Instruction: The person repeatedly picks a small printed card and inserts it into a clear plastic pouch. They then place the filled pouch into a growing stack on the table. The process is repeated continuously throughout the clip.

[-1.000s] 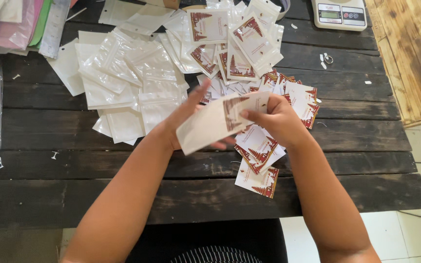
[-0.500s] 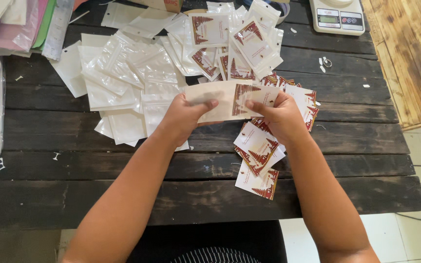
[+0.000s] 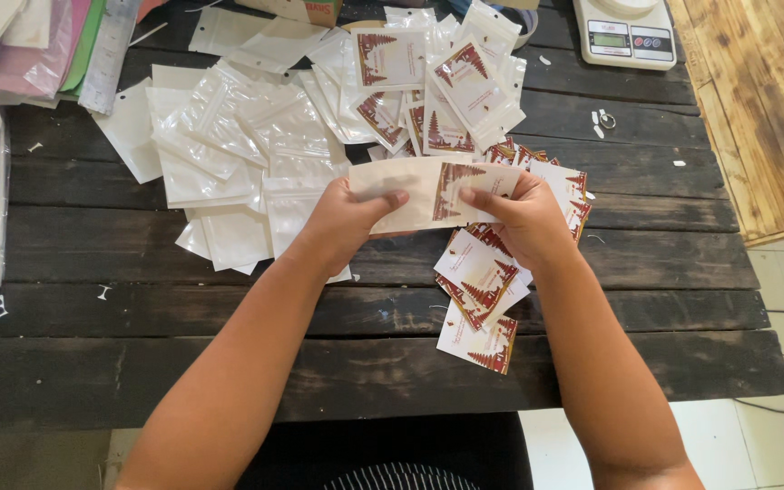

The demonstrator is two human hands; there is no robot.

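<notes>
My left hand (image 3: 345,220) grips a cream zip pouch (image 3: 403,193) held flat above the dark wooden table (image 3: 229,363). My right hand (image 3: 524,213) pinches a printed card (image 3: 465,186) with a red-brown tree-like design, its left part sitting in the pouch mouth. Both hands hover over the table's middle. Under my right hand lies a loose pile of the same printed cards (image 3: 481,290). Empty clear-fronted pouches (image 3: 220,154) are spread to the left. Pouches with cards inside (image 3: 428,82) lie heaped beyond my hands.
A white kitchen scale (image 3: 626,34) stands at the far right edge. Stacked plastic sleeves and coloured sheets (image 3: 11,54) lie far left. A light wooden surface (image 3: 764,109) adjoins the table on the right. Small scraps dot the planks.
The pouch has swung from a tilt to level and moved away from me. The card has gone from beside the pouch to partly inside its mouth.
</notes>
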